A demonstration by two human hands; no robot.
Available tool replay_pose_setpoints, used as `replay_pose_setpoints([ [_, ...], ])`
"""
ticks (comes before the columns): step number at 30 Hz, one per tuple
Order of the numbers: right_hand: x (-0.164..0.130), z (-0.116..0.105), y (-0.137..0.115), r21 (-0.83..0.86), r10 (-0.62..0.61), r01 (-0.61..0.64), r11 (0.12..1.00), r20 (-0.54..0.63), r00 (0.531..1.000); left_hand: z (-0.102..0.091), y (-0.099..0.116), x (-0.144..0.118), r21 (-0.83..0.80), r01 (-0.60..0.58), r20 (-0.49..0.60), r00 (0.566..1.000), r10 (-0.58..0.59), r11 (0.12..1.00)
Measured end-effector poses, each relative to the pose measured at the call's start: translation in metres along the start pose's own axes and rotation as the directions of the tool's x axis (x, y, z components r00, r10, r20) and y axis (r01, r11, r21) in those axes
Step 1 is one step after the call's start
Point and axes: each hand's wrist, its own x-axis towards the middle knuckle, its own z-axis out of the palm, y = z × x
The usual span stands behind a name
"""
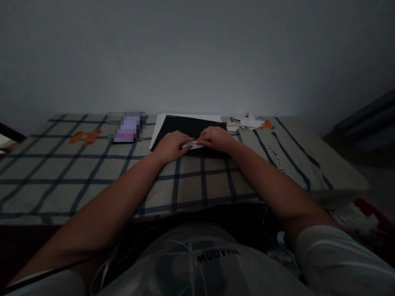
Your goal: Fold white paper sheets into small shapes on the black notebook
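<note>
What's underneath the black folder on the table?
White paper shows past the left and far edges of the black folder, with the checked tablecloth around it. Anything else beneath is covered.

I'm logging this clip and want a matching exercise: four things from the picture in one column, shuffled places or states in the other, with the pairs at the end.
Things
1. phone
2. black cover
3. folded paper pieces
4. white paper strip

Places or states
A. held between the fingers of the left hand and right hand
B. beyond the right edge of the black item, towards the back of the table
C. lit in purple and pink, on the left side
D. lying partly over white sheets

Pairs: 1-C, 2-D, 3-B, 4-A
</note>
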Motion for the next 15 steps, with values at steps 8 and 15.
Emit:
replay_pose_setpoints([
  [8,-0.002,-0.009,-0.017,-0.203,0.125,-0.118,0.972,0.023,0.992,-0.004,0.007,0.000,0.027,0.139,0.016,0.990,-0.140,0.990],
  [15,-0.001,-0.002,-0.010,-0.034,0.146,-0.145,0.989,0.011,0.989,-0.003,0.006,0.000,0.006,0.138,-0.060,0.989,-0.137,0.990],
])
